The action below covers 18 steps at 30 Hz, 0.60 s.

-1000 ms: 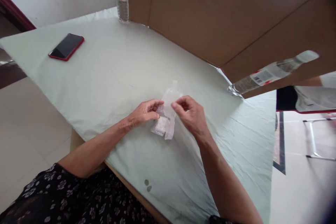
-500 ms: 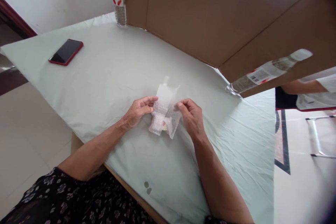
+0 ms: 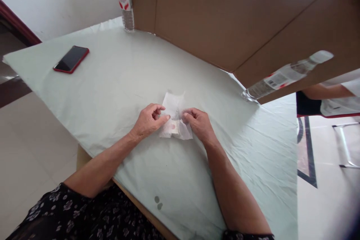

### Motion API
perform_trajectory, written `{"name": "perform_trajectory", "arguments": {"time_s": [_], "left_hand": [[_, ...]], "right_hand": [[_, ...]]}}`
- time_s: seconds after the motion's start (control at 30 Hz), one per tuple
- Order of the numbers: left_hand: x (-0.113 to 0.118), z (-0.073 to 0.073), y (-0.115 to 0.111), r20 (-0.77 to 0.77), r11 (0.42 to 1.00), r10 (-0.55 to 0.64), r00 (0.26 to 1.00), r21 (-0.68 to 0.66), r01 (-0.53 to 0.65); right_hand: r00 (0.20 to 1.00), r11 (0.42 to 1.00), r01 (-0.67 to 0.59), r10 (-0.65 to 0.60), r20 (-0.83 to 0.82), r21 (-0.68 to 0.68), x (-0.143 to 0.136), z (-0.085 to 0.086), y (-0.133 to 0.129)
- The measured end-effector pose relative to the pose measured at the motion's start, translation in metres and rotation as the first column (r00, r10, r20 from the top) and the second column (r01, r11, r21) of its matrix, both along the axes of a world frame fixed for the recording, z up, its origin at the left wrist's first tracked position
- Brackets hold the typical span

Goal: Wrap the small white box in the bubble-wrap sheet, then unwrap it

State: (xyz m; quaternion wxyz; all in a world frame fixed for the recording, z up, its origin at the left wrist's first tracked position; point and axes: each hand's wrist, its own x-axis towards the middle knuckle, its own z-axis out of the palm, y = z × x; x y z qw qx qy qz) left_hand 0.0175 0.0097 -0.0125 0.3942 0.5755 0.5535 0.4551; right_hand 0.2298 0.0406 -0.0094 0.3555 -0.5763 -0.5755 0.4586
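Observation:
A translucent white wrap (image 3: 172,102), bubbly in texture, lies spread on the pale green tablecloth (image 3: 112,82). On its lower part rests a small pale item (image 3: 174,127) with a reddish mark. My left hand (image 3: 149,121) is at the wrap's left side, thumb and fingers apart, the thumb tip over the wrap. From the right, my right hand (image 3: 198,123) pinches the wrap's right edge between thumb and forefinger.
A phone in a red case (image 3: 71,59) lies at the far left. One water bottle (image 3: 125,5) stands at the back, another (image 3: 284,78) at the right, both against a large brown board (image 3: 197,15). Past it shows another person's arm (image 3: 326,92).
The wrap's top has come down and looks more spread, and the pale item shows more. My right hand has moved slightly left; my left thumb has shifted right over the wrap.

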Motion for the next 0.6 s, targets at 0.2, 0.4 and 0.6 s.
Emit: {"name": "perform_trajectory", "arguments": {"time_s": [0.2, 0.4, 0.6], "left_hand": [[0.001, 0.004, -0.001, -0.049, 0.997, -0.032, 0.998, -0.072, 0.029], [0.004, 0.005, -0.001, -0.151, 0.996, -0.038, 0.988, -0.087, 0.025], [0.006, 0.004, -0.001, -0.171, 0.997, -0.019, 0.985, -0.077, 0.006]], "right_hand": [[0.981, 0.999, 0.021, -0.026, -0.193, -0.03, 0.003, -0.006, -0.005], [0.911, 0.988, -0.043, -0.022, -0.411, -0.146, -0.003, -0.007, -0.01], [0.872, 0.975, -0.07, -0.042, -0.487, -0.21, -0.013, 0.0, -0.014]]}}
